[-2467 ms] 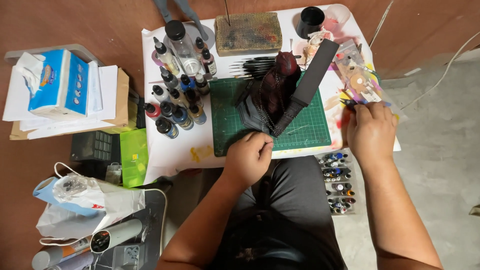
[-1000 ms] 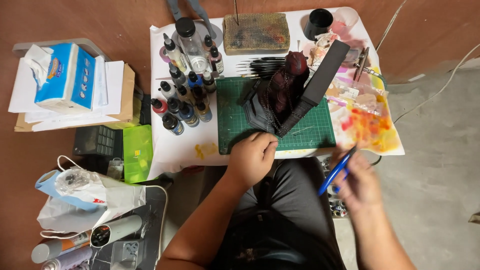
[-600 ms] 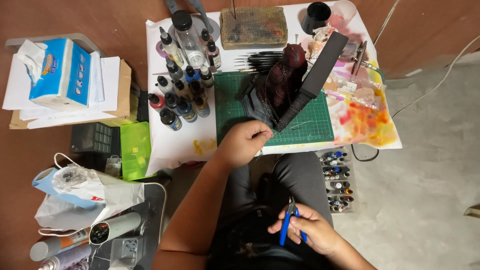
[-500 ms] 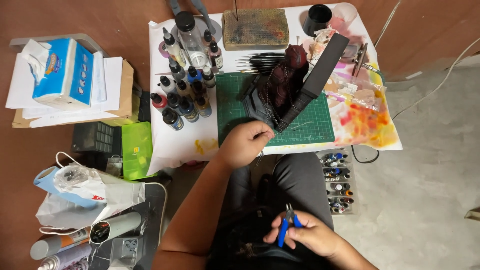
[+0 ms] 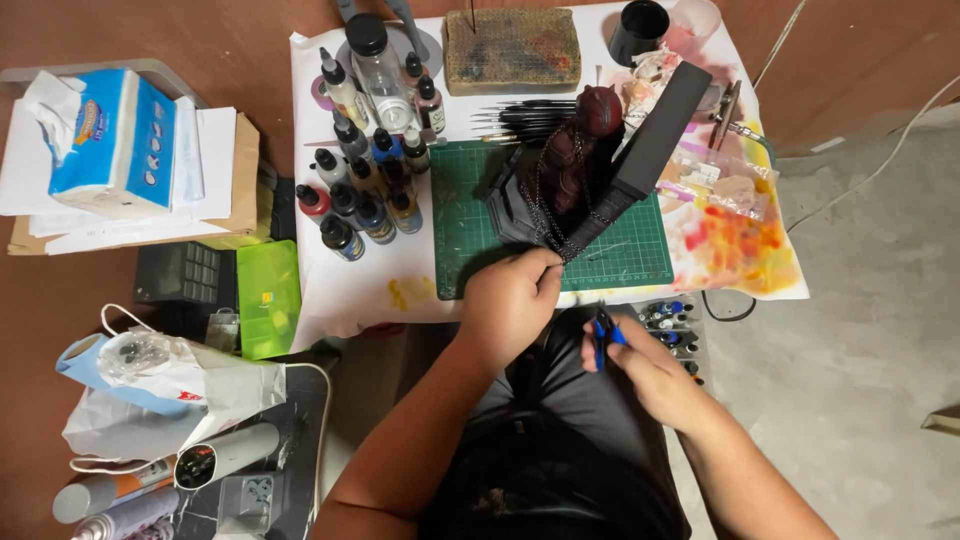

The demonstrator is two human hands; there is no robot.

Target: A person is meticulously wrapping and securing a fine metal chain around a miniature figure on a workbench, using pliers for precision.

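**Dark figure on the green mat, blue-handled tool at the table's edge**

Just above the centre of the frame, a dark red and black figure (image 5: 575, 165) stands on a green gridded cutting mat (image 5: 470, 240). Its surface is matte, hung with thin chains, and a long black slab rises diagonally from its side toward the upper right. The left hand (image 5: 510, 300) lies at the mat's lower edge, fingers curled together and touching the figure's base; what exactly they grip is hidden behind the knuckles. The right hand (image 5: 640, 360), lower and slightly right of centre, is closed around a small blue-handled tool (image 5: 600, 335), its tip pointing up toward the table edge. The tool's kind is too small to tell.

The mat rests on white paper (image 5: 420, 290) smeared with yellow, orange and pink. Left of the mat stands a cluster of small round paint bottles (image 5: 360, 195) with dark caps and dropper tips. A rectangular, stained sponge-like block (image 5: 512, 50) sits at the top centre, with a fan of thin dark brushes (image 5: 525, 115) below it. A black cup (image 5: 638, 30) stands at the upper right. At the upper left, a blue tissue pack (image 5: 110, 140) lies on stacked papers, and crumpled plastic bags (image 5: 160, 390) fill the lower left.
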